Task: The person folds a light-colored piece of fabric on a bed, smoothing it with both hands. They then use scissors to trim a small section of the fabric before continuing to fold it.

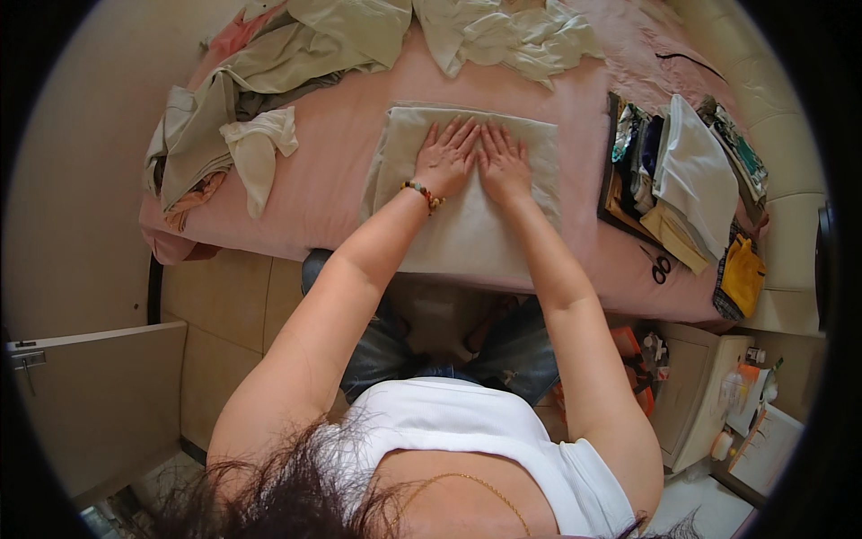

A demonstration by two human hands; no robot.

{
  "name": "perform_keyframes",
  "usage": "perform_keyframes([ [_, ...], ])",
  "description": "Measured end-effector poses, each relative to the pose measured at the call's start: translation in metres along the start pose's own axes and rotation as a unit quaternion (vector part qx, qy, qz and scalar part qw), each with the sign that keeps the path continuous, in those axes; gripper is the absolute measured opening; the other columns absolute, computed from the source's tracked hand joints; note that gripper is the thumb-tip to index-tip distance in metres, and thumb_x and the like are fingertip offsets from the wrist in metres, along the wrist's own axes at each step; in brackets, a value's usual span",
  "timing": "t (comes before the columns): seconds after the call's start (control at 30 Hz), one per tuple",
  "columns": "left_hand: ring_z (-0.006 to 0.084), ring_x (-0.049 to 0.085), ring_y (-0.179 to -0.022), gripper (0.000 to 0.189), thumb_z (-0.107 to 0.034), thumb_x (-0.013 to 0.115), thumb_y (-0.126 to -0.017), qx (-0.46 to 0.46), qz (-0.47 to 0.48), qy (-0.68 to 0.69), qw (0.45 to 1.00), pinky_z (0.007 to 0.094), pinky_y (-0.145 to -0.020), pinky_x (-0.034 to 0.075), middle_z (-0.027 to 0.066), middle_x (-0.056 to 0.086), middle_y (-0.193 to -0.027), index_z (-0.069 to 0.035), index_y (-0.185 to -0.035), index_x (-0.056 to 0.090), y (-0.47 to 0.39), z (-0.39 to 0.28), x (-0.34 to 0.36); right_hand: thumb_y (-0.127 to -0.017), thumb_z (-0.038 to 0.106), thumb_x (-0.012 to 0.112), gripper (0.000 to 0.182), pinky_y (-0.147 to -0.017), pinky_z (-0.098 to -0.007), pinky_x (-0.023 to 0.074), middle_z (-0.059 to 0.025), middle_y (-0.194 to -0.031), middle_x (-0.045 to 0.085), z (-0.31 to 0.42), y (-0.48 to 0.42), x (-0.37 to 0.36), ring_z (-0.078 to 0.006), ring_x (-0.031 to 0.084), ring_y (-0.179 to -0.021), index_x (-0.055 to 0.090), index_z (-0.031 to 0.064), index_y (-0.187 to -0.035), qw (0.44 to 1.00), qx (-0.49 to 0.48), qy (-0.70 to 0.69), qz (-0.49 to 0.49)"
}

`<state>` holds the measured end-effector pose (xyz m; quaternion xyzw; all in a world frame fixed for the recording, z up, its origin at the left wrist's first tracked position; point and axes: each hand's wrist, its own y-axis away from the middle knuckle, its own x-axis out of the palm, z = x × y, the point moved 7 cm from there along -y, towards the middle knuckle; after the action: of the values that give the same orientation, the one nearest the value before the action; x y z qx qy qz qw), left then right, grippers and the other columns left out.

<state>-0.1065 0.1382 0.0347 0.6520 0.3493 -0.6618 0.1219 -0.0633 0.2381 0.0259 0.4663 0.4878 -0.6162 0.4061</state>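
Note:
A folded cream cloth (pixel 465 236) lies flat on the pink sheet of a bed, close to its near edge. On its upper part rest both palms, side by side, their fingers pointing away from me. My left hand (pixel 448 156), with a beaded bracelet at the wrist, presses flat with the fingers slightly spread. Beside it my right hand (pixel 504 162) also lies flat, its index finger close to the left one. Neither grips the cloth.
Left on the pink bedsheet (pixel 323 168) are heaped beige cloth (pixel 269 60) and a small white garment (pixel 259 145). A crumpled cream garment (pixel 512 34) lies beyond. Right are folded clothes (pixel 697 168), black-handled scissors (pixel 660 268) and a yellow cloth (pixel 743 273). A cabinet (pixel 680 391) stands lower right.

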Motion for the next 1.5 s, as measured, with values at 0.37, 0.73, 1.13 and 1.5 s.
perform_keyframes([
  [0.37, 0.0165, 0.015, -0.139, 0.054, -0.038, 0.025, -0.095, -0.099, -0.009, -0.058, 0.993, 0.0412, -0.113, 0.007, 0.0, 0.021, -0.15, -0.014, -0.144, 0.023, -0.007, 0.064, -0.002, -0.094, 0.037, 0.03, 0.05, -0.112, -0.0404, 0.014, 0.0005, -0.148, 0.026, -0.066, -0.015, -0.001, -0.0211, 0.022, -0.137, 0.027, 0.0223, -0.142, 0.993, 0.091, 0.058, -0.043],
  [0.73, 0.013, 0.009, -0.14, 0.056, -0.04, 0.022, -0.095, -0.205, 0.051, -0.053, 0.976, 0.0414, -0.112, 0.003, -0.0041, 0.013, -0.152, -0.015, -0.146, 0.016, 0.057, 0.115, -0.02, -0.095, 0.04, 0.03, 0.056, -0.111, -0.0412, 0.0144, -0.0032, -0.149, 0.022, -0.108, 0.037, -0.005, -0.0193, 0.018, -0.138, 0.023, 0.0144, -0.144, 0.986, 0.152, 0.071, -0.006],
  [1.13, 0.0164, 0.018, -0.138, 0.053, -0.034, 0.033, -0.093, -0.01, -0.018, 0.006, 1.0, 0.0424, -0.111, 0.011, -0.0004, 0.024, -0.149, -0.015, -0.143, 0.027, 0.03, -0.002, -0.023, -0.093, 0.032, 0.036, 0.052, -0.112, -0.0439, 0.0107, -0.0003, -0.149, 0.023, 0.006, 0.036, -0.025, -0.0166, 0.019, -0.138, 0.029, 0.0132, -0.142, 0.997, -0.039, -0.031, -0.057],
  [1.5, 0.0151, 0.017, -0.138, 0.053, -0.032, 0.027, -0.092, -0.017, 0.024, -0.033, 0.999, 0.0412, -0.113, 0.007, -0.0015, 0.024, -0.149, -0.015, -0.142, 0.028, -0.015, 0.006, 0.01, -0.094, 0.035, 0.03, 0.05, -0.112, -0.0419, 0.0112, 0.0012, -0.147, 0.028, 0.005, -0.012, 0.004, -0.0152, 0.023, -0.136, 0.032, 0.0162, -0.141, 0.999, -0.015, -0.005, -0.03],
])
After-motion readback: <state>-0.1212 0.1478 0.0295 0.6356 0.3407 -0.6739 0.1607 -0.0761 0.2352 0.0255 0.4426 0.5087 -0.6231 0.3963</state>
